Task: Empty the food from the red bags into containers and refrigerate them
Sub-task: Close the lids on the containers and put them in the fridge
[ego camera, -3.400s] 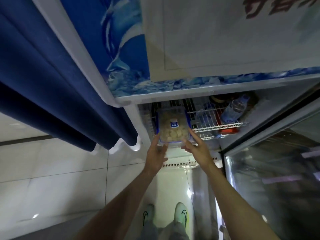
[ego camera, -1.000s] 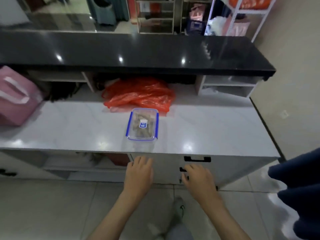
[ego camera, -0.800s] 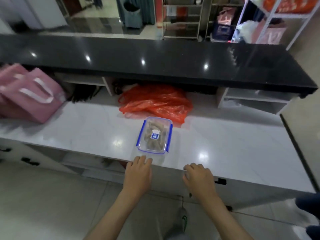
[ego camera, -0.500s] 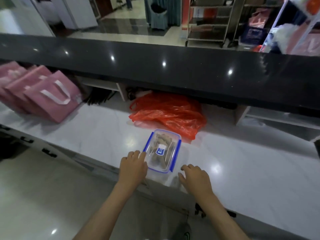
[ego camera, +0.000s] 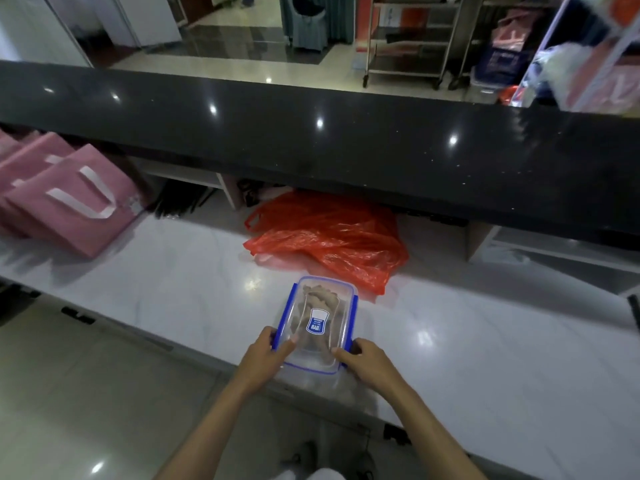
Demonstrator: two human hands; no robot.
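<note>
A clear plastic container (ego camera: 320,306) with a blue-clipped lid and pale brown food inside sits near the front edge of the white counter (ego camera: 180,285). My left hand (ego camera: 265,356) grips its near left corner, thumb on the lid. My right hand (ego camera: 369,363) grips the near right corner the same way. Behind the container lies a crumpled red plastic bag (ego camera: 332,237), flat against the counter under the black upper ledge.
Pink gift bags (ego camera: 69,199) lean at the counter's left end. A black raised ledge (ego camera: 311,140) overhangs the back of the counter, with open cubbies (ego camera: 540,244) beneath at the right. Drawers with black handles (ego camera: 78,315) run below the counter front.
I left the fridge, where both hands set a container on a shelf, and came to the counter. Both hands reached forward and took hold of the second container's near corners.
</note>
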